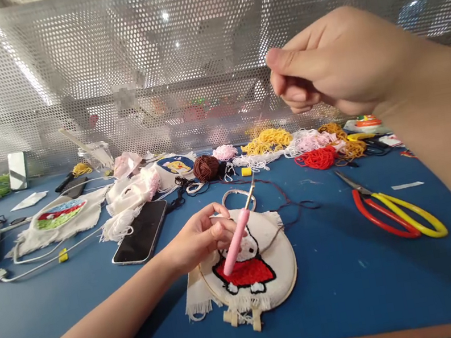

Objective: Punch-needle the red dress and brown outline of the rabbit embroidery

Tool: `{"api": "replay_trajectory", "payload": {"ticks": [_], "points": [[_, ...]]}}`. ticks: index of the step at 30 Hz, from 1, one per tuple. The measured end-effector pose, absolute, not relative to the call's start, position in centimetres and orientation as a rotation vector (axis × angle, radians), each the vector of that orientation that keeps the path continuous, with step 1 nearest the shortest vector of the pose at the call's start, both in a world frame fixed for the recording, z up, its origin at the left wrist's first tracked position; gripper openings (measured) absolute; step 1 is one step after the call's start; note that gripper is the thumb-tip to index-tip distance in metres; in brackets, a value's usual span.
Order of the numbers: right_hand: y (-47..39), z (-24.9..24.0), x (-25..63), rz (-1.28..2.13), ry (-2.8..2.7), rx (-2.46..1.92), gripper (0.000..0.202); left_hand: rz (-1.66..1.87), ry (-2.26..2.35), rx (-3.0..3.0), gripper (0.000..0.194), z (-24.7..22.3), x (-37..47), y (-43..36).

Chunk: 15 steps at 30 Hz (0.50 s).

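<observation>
My left hand point(206, 235) is closed around a pink-handled punch needle point(238, 242), its metal tip tilted up and away from me. Beneath lies an embroidery hoop point(284, 274) with white cloth, worked with a white-headed figure in a red garment outlined in black. Dark brown yarn point(286, 196) trails over the cloth's right side and across the table. High at the right, my right hand point(330, 68) is raised well above the table, thumb pressed against curled fingers; anything pinched there is too small to make out.
Red-and-yellow scissors point(388, 208) lie to the right. A phone point(141, 232) and a white cable point(51, 265) are at left. Along the back sit a brown yarn ball point(206, 168), red yarn point(318, 158) and yellow yarn point(266, 141), before a perforated metal panel point(195, 41).
</observation>
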State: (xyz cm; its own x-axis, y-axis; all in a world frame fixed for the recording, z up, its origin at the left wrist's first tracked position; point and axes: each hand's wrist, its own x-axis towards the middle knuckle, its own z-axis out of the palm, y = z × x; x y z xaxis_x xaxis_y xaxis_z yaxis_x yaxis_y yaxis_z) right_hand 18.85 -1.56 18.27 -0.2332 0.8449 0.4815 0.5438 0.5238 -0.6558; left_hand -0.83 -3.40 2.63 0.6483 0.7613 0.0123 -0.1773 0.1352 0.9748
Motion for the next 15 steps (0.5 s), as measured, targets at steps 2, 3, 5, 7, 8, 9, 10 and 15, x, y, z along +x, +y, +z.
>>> {"api": "replay_trajectory", "payload": {"ticks": [2, 3, 5, 7, 8, 9, 10, 15], "points": [[-0.5, 17.7, 19.9, 0.477, -1.883, -1.126, 0.032, 0.674, 0.598, 1.341, 0.045, 2.9, -0.7, -3.7], [0.0, 17.4, 20.6, 0.505, -1.852, -1.13, 0.032, 0.643, 0.618, 1.391, 0.043, 3.0, -0.7, -3.8], [0.8, 16.7, 22.0, 0.576, -1.763, -1.151, 0.031, 0.594, 0.679, 1.508, 0.035, 3.3, -0.7, -4.0], [1.2, 15.9, 23.7, 0.668, -1.637, -1.202, 0.031, 0.575, 0.776, 1.651, 0.028, 3.7, -0.8, -3.9], [1.3, 15.5, 24.6, 0.687, -1.586, -1.222, 0.031, 0.579, 0.841, 1.734, 0.025, 4.0, -1.0, -3.8], [1.4, 14.9, 25.7, 0.694, -1.55, -1.237, 0.031, 0.592, 0.919, 1.824, 0.023, 4.3, -1.2, -3.6], [1.5, 14.3, 26.8, 0.694, -1.518, -1.245, 0.031, 0.616, 1.007, 1.921, 0.022, 4.7, -1.5, -3.4], [2.1, 8.8, 31.8, 0.742, -1.356, -1.31, 0.03, 0.78, 1.471, 2.389, 0.022, 5.9, -3.4, -1.8]]}}
